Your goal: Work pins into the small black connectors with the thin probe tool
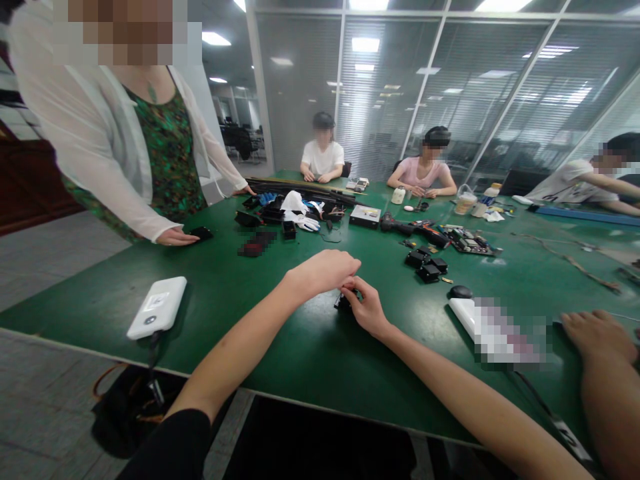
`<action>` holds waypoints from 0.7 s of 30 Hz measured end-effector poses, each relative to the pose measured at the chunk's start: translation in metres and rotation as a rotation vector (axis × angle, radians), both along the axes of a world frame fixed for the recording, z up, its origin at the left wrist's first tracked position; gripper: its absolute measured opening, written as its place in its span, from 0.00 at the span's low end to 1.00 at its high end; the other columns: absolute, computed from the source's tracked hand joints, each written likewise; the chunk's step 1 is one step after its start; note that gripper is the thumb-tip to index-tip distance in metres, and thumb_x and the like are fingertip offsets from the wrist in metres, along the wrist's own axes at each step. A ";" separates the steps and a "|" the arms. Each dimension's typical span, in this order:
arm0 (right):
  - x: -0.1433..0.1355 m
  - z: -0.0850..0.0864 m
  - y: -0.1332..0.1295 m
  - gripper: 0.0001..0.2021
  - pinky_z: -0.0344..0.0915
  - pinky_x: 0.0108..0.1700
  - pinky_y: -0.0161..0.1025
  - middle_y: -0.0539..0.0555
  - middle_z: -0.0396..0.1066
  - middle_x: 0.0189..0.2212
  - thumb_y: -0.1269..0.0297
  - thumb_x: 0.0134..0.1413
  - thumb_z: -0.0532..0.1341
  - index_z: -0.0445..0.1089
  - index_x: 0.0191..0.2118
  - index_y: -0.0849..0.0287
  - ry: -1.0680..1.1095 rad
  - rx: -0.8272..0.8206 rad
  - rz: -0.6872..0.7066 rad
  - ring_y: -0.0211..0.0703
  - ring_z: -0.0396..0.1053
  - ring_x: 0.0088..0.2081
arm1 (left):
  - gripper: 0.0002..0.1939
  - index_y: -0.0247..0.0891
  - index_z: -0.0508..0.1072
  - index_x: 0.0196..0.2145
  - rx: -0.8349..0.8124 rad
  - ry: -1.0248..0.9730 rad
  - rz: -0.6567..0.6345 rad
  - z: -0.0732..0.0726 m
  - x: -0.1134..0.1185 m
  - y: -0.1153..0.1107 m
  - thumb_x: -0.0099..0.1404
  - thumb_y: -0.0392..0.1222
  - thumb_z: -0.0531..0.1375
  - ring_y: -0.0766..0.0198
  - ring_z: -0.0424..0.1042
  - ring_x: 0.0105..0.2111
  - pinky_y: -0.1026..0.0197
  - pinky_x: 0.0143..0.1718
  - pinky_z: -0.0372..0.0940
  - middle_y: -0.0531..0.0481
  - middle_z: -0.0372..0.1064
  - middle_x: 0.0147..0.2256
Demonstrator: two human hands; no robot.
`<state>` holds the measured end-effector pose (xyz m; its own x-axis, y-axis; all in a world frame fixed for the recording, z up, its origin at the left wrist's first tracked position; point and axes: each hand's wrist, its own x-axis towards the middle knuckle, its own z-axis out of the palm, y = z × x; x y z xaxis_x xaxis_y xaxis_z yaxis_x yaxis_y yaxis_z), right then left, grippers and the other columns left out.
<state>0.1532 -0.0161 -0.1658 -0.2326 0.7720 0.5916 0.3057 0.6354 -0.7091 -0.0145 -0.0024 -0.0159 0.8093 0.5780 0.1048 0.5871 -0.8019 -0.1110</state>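
Note:
Over the middle of the green table (pixel 295 347), my left hand (pixel 323 272) is bent inward with its fingers closed, their tips hidden behind the hand. What they pinch, if anything, does not show. Just beside it, my right hand (pixel 369 308) has thumb and fingers closed round a small black part (pixel 343 302), which is low at the tabletop and mostly covered by the fingers. The two hands meet at the fingertips. Several black square boxes (pixel 427 263) lie to the right beyond my hands.
White power banks (pixel 158 307) with cables lie left and right. Further back are white gloves (pixel 303 217), a metal box (pixel 365 215), a power drill (pixel 420 230) and a circuit board (pixel 470 240). A standing person's hand (pixel 177 236) touches a black piece; another person's hand (pixel 600 337) rests right.

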 end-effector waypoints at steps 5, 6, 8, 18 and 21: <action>-0.001 0.003 -0.003 0.09 0.66 0.46 0.42 0.55 0.73 0.39 0.62 0.69 0.57 0.74 0.42 0.55 -0.014 0.011 0.029 0.46 0.71 0.41 | 0.07 0.34 0.75 0.40 0.001 0.014 0.018 0.002 0.000 -0.002 0.70 0.39 0.58 0.54 0.78 0.39 0.60 0.37 0.65 0.41 0.78 0.38; -0.001 0.004 -0.004 0.09 0.66 0.46 0.42 0.55 0.73 0.39 0.62 0.69 0.57 0.74 0.42 0.55 -0.018 0.016 0.030 0.46 0.71 0.41 | 0.07 0.34 0.75 0.40 0.003 0.016 0.021 0.002 -0.001 -0.002 0.70 0.39 0.58 0.54 0.78 0.39 0.60 0.37 0.65 0.41 0.78 0.38; -0.002 0.006 -0.005 0.08 0.66 0.46 0.42 0.55 0.73 0.39 0.62 0.69 0.57 0.74 0.42 0.55 -0.025 0.024 0.026 0.46 0.71 0.42 | 0.08 0.34 0.75 0.41 0.007 0.018 0.024 0.002 -0.001 -0.002 0.70 0.39 0.58 0.53 0.78 0.40 0.60 0.36 0.65 0.40 0.78 0.39; 0.000 -0.002 0.001 0.08 0.66 0.40 0.40 0.52 0.70 0.32 0.60 0.63 0.64 0.71 0.33 0.56 0.021 -0.002 -0.055 0.44 0.67 0.35 | 0.08 0.35 0.76 0.39 -0.021 -0.013 -0.003 -0.001 0.001 -0.002 0.69 0.40 0.59 0.54 0.78 0.37 0.60 0.35 0.65 0.41 0.77 0.36; 0.000 0.000 0.000 0.09 0.66 0.41 0.40 0.53 0.71 0.33 0.61 0.65 0.61 0.72 0.33 0.56 0.006 0.000 -0.027 0.45 0.68 0.36 | 0.07 0.35 0.75 0.38 -0.015 -0.013 -0.016 -0.002 0.002 -0.002 0.69 0.39 0.59 0.54 0.77 0.37 0.59 0.35 0.65 0.41 0.77 0.37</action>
<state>0.1531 -0.0163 -0.1660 -0.2084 0.7777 0.5930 0.3183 0.6273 -0.7108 -0.0130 -0.0041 -0.0183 0.8171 0.5664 0.1074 0.5754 -0.8127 -0.0914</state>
